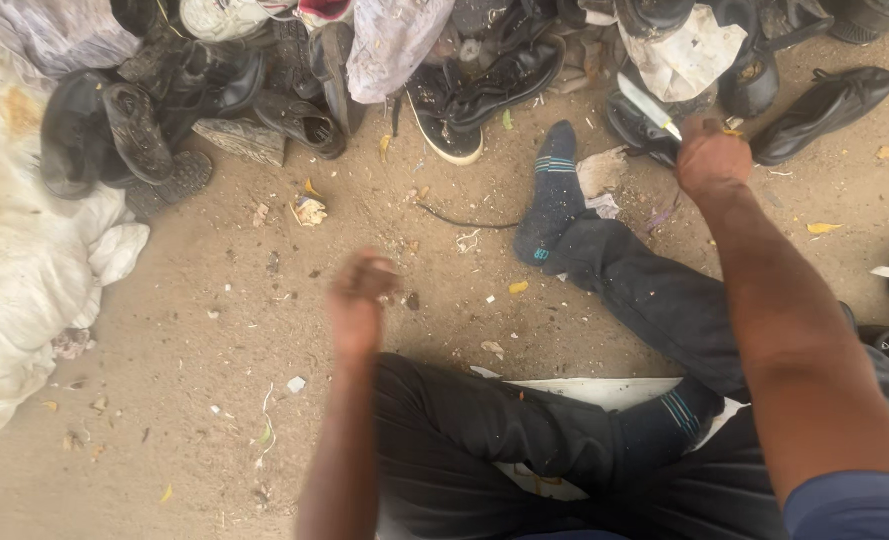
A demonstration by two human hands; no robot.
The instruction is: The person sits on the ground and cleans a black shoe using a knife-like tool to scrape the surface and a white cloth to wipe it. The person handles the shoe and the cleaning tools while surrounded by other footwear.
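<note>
My right hand (712, 155) reaches forward and is shut on a small knife (650, 108) whose pale blade points up and left, close to a black shoe (636, 128) beside my outstretched foot in a dark sock (554, 190). My left hand (361, 293) hovers blurred over the dirt floor near my bent knee, fingers curled loosely, nothing visible in it. I sit on the ground in black trousers (654, 290), legs crossed over a pale mat (604, 392).
A heap of worn black shoes (214, 95) and pale cloth bags (389, 40) lines the far side. A black flat shoe (824, 108) lies at the right. White sacks (24, 280) fill the left. Scraps and leaves litter the dirt.
</note>
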